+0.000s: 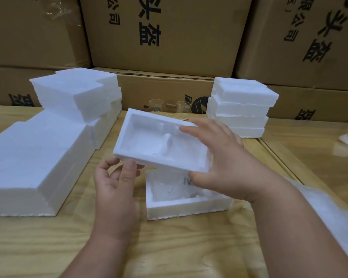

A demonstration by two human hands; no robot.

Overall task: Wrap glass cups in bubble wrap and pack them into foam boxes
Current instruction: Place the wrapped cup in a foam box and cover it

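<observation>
Right hand (219, 157) grips one foam lid (161, 143), held tilted above one foam box (187, 205) at table centre. Left hand (115, 183) loosely curled, fingertips touching lid's near edge. Two glass cups (156, 105) far centre. Two foam stacks: left (48, 141), far right (241, 107).

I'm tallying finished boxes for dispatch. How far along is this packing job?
Done: a bubble-wrapped item sits in the open foam box. In hand: the right hand grips the foam lid tilted above it, with the left hand under its near edge. Left: closing it, then wrapping the unwrapped glass cups at the back.
</observation>
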